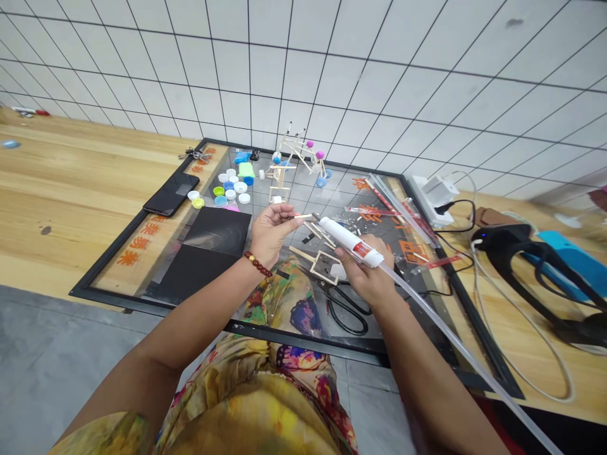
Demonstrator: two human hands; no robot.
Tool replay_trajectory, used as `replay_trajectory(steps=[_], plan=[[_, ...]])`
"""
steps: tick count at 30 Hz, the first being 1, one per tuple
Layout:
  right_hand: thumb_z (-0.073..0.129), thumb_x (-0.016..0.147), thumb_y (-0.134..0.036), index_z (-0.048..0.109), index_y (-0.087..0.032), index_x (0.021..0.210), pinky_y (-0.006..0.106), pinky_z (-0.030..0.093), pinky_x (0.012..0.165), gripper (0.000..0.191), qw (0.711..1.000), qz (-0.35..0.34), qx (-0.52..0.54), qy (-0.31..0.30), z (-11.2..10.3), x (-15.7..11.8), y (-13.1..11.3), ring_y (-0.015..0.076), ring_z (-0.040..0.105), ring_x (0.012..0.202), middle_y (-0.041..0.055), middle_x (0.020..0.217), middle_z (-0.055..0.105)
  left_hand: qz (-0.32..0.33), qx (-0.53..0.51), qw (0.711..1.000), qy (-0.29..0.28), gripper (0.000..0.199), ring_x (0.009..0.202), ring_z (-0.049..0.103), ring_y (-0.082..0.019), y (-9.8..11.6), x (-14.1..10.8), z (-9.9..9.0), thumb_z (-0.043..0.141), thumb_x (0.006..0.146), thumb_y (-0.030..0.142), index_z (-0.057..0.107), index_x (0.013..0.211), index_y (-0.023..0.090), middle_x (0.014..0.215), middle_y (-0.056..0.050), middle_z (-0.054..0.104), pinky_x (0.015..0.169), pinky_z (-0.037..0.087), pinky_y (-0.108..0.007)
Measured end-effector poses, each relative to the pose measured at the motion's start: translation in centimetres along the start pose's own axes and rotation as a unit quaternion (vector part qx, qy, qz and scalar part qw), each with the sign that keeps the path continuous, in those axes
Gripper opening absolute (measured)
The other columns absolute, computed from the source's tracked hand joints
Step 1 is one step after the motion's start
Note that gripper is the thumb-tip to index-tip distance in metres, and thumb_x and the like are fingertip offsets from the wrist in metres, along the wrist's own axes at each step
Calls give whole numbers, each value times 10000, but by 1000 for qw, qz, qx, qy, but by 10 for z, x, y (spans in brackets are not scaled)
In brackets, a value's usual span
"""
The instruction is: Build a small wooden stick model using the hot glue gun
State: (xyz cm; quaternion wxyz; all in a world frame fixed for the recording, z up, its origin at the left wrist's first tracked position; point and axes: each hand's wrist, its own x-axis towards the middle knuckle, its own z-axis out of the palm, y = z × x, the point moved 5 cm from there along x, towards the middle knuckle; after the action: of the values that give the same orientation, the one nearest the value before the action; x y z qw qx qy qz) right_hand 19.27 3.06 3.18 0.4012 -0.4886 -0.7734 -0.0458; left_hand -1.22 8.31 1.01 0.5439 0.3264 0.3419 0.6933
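My left hand (pixel 274 232) pinches a short, pale wooden stick (pixel 303 217) between thumb and fingers. Wrapped in my right hand (pixel 370 268) is a white glue gun (pixel 348 240), with a long clear glue stick (pixel 455 341) coming out of its back. The gun's nozzle is at the far end of the wooden stick; whether they touch is hard to tell. Below the hands lie a square frame of sticks (pixel 326 268) and black-handled scissors (pixel 348 316). Behind my left hand stands a figure built of sticks (pixel 289 158) with pink and blue balls.
Small colored caps (pixel 240 188), a black phone (pixel 171 194) and black sheets (pixel 215 230) lie on the left of the black-framed glass panel (pixel 142 302). Plastic strips (pixel 393 202) lie at right. Beyond the panel are a power strip (pixel 434 202), cables and a black headset (pixel 521 265).
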Motion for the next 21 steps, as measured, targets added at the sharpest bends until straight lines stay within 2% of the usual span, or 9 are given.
replay_trajectory(steps=[4, 10, 13, 15, 18, 21], plan=[[557, 893, -426, 528, -226, 781, 357, 386, 652, 230, 1000, 13, -17, 15, -1, -1, 1, 210, 527, 684, 35, 722, 576, -1, 0, 1000, 5, 388, 719, 631, -101, 0, 0, 0, 888, 480, 172, 647, 784, 163, 724, 5, 678, 734, 521, -250], [564, 882, -407, 521, -225, 774, 359, 384, 670, 216, 1000, 3, -12, -5, 2, -1, 0, 212, 528, 710, 36, 730, 574, 2, 0, 1000, 8, 402, 727, 634, -104, 1, 0, 0, 889, 468, 174, 650, 791, 158, 730, -3, 685, 732, 518, -246], [576, 876, -422, 514, -225, 762, 351, 364, 649, 236, 999, 26, -21, 18, -1, -1, 3, 206, 507, 681, 31, 715, 560, 7, -7, 1000, 8, 390, 720, 627, -104, 1, 1, -1, 888, 466, 170, 649, 775, 161, 724, -2, 687, 718, 513, -246], [569, 881, -419, 516, -224, 764, 352, 366, 652, 234, 999, 15, -20, 24, -2, -1, 1, 207, 510, 684, 35, 723, 566, 7, -6, 1000, 7, 387, 721, 628, -104, 2, 1, 0, 888, 467, 172, 650, 772, 164, 724, 0, 685, 712, 510, -245], [571, 882, -393, 525, -225, 787, 362, 381, 685, 198, 1000, -27, -5, 3, 0, -2, -4, 215, 531, 712, 36, 737, 582, 4, 4, 1000, 7, 392, 723, 633, -106, 3, 0, 0, 891, 472, 188, 652, 782, 170, 735, 3, 682, 700, 507, -244], [583, 875, -384, 527, -228, 807, 365, 380, 688, 180, 1000, -23, -17, -4, 2, -2, -1, 218, 535, 712, 35, 737, 588, -11, 2, 1000, 11, 391, 680, 627, -101, 2, 0, -1, 892, 488, 219, 643, 785, 170, 720, 12, 669, 665, 498, -244]])
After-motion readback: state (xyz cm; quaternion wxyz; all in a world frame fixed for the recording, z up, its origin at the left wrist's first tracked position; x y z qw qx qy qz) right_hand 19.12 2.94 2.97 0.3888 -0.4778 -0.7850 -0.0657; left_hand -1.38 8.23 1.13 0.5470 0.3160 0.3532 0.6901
